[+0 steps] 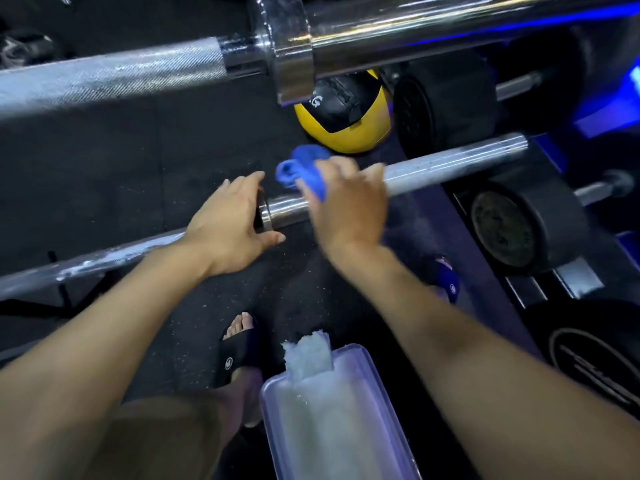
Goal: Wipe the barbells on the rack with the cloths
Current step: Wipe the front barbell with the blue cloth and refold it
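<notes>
A steel barbell (450,164) runs across the middle of the view, its sleeve reaching up to the right. My right hand (346,206) grips a blue cloth (304,171) wrapped around that sleeve. My left hand (228,220) holds the barbell at its collar (265,214), just left of the cloth. The thin shaft (104,261) goes on to the lower left with white smears on it. A second, larger barbell (138,71) lies above, near the camera.
A clear plastic box (332,417) with a white cloth (308,355) in it sits below my arms. A yellow and black medicine ball (346,129) lies on the dark floor. Black dumbbells (512,230) fill the rack at right. My sandalled feet stand below.
</notes>
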